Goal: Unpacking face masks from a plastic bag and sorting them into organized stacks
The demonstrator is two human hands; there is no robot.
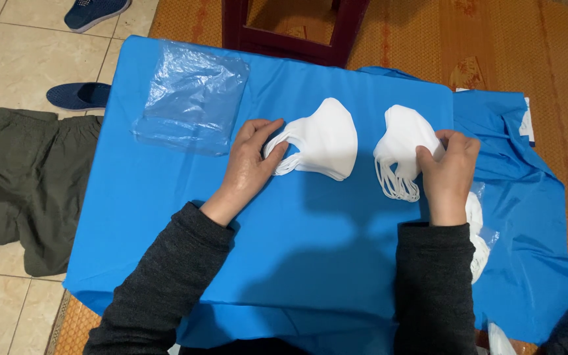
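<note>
Two stacks of folded white face masks lie on a blue cloth-covered table point(165, 217). My left hand point(250, 158) rests on the ear loops of the left mask stack point(323, 139), fingers curled against them. My right hand point(449, 169) grips the edge of the right mask stack point(399, 141), whose ear loops hang toward me. Both arms wear dark grey sleeves.
A pile of clear plastic bags point(192, 98) lies at the table's far left. More bagged white masks point(476, 240) sit behind my right wrist on a rumpled blue cloth point(534, 217). A dark wooden stool point(290, 29), blue shoes point(79, 95) and olive trousers point(21, 184) lie around.
</note>
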